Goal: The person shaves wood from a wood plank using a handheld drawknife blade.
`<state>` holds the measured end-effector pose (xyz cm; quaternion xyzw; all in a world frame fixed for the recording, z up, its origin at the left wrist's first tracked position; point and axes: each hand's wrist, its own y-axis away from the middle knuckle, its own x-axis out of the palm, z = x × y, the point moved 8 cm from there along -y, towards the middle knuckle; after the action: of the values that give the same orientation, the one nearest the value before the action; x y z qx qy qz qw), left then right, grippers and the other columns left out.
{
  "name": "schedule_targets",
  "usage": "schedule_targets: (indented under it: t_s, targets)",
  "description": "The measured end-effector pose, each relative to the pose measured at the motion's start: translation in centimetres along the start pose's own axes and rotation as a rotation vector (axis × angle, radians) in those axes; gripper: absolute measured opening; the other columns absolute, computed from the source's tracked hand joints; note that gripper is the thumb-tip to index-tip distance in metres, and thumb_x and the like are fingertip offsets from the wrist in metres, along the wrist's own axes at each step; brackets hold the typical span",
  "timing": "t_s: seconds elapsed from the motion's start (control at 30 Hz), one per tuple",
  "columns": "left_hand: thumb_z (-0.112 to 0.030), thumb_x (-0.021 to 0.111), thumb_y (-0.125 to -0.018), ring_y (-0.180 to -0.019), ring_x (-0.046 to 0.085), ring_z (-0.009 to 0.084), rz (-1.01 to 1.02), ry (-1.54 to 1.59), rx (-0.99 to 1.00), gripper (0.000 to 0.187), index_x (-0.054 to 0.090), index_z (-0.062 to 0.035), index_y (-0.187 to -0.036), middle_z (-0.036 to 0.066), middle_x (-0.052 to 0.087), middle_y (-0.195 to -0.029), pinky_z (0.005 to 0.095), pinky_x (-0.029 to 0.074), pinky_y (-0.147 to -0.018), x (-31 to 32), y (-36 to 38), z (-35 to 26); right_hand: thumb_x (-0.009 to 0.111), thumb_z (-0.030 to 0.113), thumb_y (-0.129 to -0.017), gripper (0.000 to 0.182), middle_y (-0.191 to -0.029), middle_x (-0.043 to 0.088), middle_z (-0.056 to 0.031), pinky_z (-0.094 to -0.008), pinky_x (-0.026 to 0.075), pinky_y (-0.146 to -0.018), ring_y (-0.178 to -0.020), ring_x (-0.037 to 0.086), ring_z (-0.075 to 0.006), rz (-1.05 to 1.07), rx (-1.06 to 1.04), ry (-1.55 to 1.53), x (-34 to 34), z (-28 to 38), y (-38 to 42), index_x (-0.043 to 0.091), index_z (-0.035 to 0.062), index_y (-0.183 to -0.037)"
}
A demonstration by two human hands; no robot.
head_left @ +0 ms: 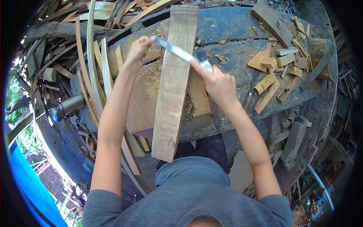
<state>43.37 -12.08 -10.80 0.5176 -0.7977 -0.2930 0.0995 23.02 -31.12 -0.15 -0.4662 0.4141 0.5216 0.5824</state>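
Both hands are closed around the ends of one metal blade [180, 53], a two-handled drawing tool laid across a long wooden plank [174, 81]. The left hand [137, 53] grips the blade's far-left end with the fingers curled tight, knuckles up, just off the plank's left edge. The right hand [219, 85] is clenched the same way on the other end, just off the plank's right edge and lower in the view, so the blade runs on a slant from upper left to lower right, its flat steel touching the plank's upper face about a third of the way down from the top. There is one plank under the tool; its long axis runs nearly straight away from the person, the far end up at the top of the view and the near end overhanging the bench edge above the person's lap, tilted slightly to the left at the bottom. It lies on a worn, blue-stained workbench [234, 28] strewn with shavings. To the right on the bench sits a heap of short wood offcuts [278, 66], roughly a dozen, though the exact count is hard to tell. To the left lie several thin bent strips [90, 64], at least four.
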Motion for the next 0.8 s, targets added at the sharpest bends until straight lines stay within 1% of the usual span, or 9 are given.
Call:
schedule_targets:
  t_s: [0.13, 0.27, 0.33, 0.37, 0.5, 0.57, 0.63, 0.73, 0.8]
  targets:
    - [-0.038, 0.076, -0.089, -0.061, 0.030, 0.0055, 0.053, 0.060, 0.021, 0.032, 0.056, -0.0206, -0.070, -0.011, 0.042, -0.067, 0.0249, 0.021, -0.057, -0.5, -1.2, -0.8, 0.054, 0.006, -0.090, 0.068, -0.063, 0.051, -0.0064, -0.0381, 0.050, -0.039, -0.044, 0.059, -0.0223, -0.007, 0.006, 0.017, -0.4, -0.1, -1.6, 0.046, 0.0418, -0.147]
    - [-0.039, 0.076, -0.088, -0.061, 0.031, 0.0054, 0.095, -0.083, -0.012, 0.031, 0.057, -0.0205, -0.071, -0.011, 0.043, -0.067, 0.0251, 0.021, -0.059, 0.1, 3.6, 0.7, 0.055, 0.007, -0.091, 0.065, -0.063, 0.052, -0.0063, -0.0374, 0.052, -0.040, -0.044, 0.059, -0.0223, 0.108, 0.015, -0.062, -1.9, 1.3, 3.6, 0.048, 0.0412, -0.146]
    - [-0.039, 0.075, -0.089, -0.063, 0.031, 0.0048, 0.263, -0.123, -0.077, 0.032, 0.057, -0.0199, -0.071, -0.011, 0.043, -0.067, 0.0252, 0.021, -0.061, 1.0, 4.2, 1.1, 0.055, 0.008, -0.092, 0.064, -0.064, 0.052, -0.0066, -0.0373, 0.052, -0.041, -0.045, 0.059, -0.0223, 0.180, 0.039, -0.081, -2.1, 1.4, 4.7, 0.047, 0.0408, -0.146]
    - [-0.039, 0.075, -0.089, -0.063, 0.031, 0.0048, 0.264, -0.123, -0.084, 0.032, 0.057, -0.0199, -0.071, -0.011, 0.043, -0.067, 0.0252, 0.021, -0.061, 1.0, 3.2, 0.9, 0.055, 0.008, -0.092, 0.064, -0.064, 0.052, -0.0066, -0.0373, 0.052, -0.041, -0.045, 0.059, -0.0223, 0.186, 0.041, -0.084, -1.4, 0.8, 3.7, 0.047, 0.0408, -0.146]
    - [-0.038, 0.074, -0.090, -0.064, 0.029, 0.0044, 0.122, -0.096, 0.132, 0.031, 0.057, -0.0209, -0.071, -0.011, 0.044, -0.067, 0.0247, 0.019, -0.061, -0.2, -3.0, -3.7, 0.054, 0.009, -0.093, 0.064, -0.064, 0.052, -0.0066, -0.0379, 0.052, -0.040, -0.045, 0.060, -0.0214, 0.020, -0.017, 0.032, 0.2, -1.3, -2.4, 0.045, 0.0410, -0.148]
    - [-0.038, 0.073, -0.090, -0.064, 0.028, 0.0045, 0.113, -0.086, 0.080, 0.031, 0.056, -0.0209, -0.071, -0.011, 0.043, -0.067, 0.0247, 0.019, -0.061, -0.4, -1.8, -2.2, 0.054, 0.009, -0.093, 0.064, -0.064, 0.052, -0.0068, -0.0380, 0.052, -0.040, -0.045, 0.060, -0.0212, -0.011, -0.034, 0.049, 0.0, -0.9, -2.3, 0.044, 0.0411, -0.148]
    - [-0.039, 0.073, -0.091, -0.063, 0.028, 0.0046, 0.112, -0.073, 0.003, 0.032, 0.055, -0.0209, -0.070, -0.011, 0.043, -0.067, 0.0246, 0.019, -0.061, -0.1, -0.4, -1.2, 0.055, 0.010, -0.092, 0.065, -0.064, 0.052, -0.0077, -0.0383, 0.052, -0.041, -0.046, 0.061, -0.0210, 0.103, -0.013, 0.036, -0.8, -0.4, -0.9, 0.043, 0.0412, -0.149]
    - [-0.036, 0.072, -0.091, -0.066, 0.031, 0.0052, 0.162, -0.052, 0.010, 0.028, 0.057, -0.0215, -0.073, -0.011, 0.044, -0.069, 0.0247, 0.021, -0.063, 1.4, 3.7, -0.8, 0.053, 0.008, -0.093, 0.066, -0.064, 0.051, -0.0071, -0.0378, 0.051, -0.040, -0.045, 0.059, -0.0205, 0.100, 0.001, -0.076, -1.1, 0.2, 3.6, 0.043, 0.0417, -0.149]
    - [-0.034, 0.070, -0.093, -0.069, 0.032, 0.0058, 0.159, -0.090, 0.019, 0.026, 0.059, -0.0205, -0.075, -0.010, 0.045, -0.072, 0.0250, 0.022, -0.066, 1.7, 3.1, -0.5, 0.052, 0.008, -0.094, 0.065, -0.063, 0.051, -0.0066, -0.0357, 0.050, -0.038, -0.044, 0.058, -0.0193, 0.104, -0.004, -0.044, -1.5, -0.3, 3.1, 0.043, 0.0430, -0.149]
